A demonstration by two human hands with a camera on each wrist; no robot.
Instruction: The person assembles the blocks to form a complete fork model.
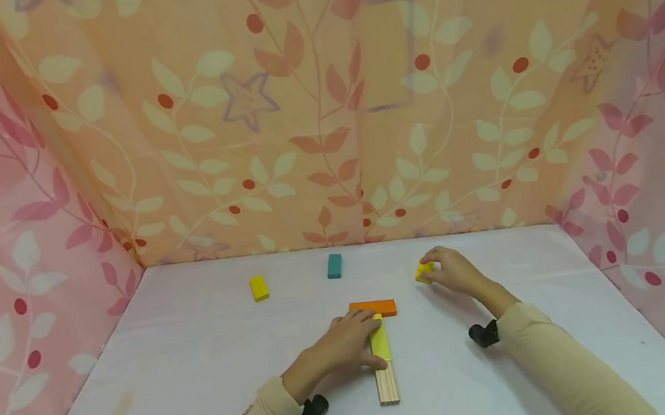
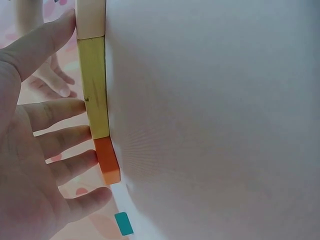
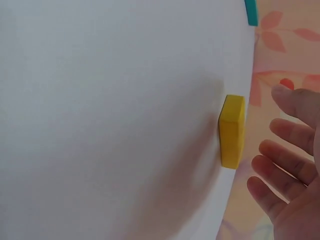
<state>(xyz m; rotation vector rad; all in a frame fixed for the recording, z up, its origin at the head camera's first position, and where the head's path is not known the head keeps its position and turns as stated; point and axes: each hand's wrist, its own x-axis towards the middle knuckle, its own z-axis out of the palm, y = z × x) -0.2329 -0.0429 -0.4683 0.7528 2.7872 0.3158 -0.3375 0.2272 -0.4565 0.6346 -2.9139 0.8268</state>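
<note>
My left hand [image 1: 346, 342] spreads over a row of wooden blocks on the white table. Its thumb is at the plain wood block [image 1: 386, 384], and straight fingers reach the light yellow block [image 2: 95, 87] and the orange block [image 1: 381, 308]. Plain and yellow blocks lie end to end, while the orange one lies crosswise at the far end, forming a T. Over at the right, my right hand [image 1: 455, 271] hovers around a small bright yellow block [image 3: 232, 132]. In the right wrist view its loosely bent fingers [image 3: 285, 177] stand apart from that block.
Farther back on the white table [image 1: 202, 373] lie a teal block [image 1: 334, 266] and another yellow block [image 1: 259, 288]. Flower-patterned curtains [image 1: 314, 94] enclose the table at the back and both sides. A black wrist camera [image 1: 484, 333] sits under the right sleeve.
</note>
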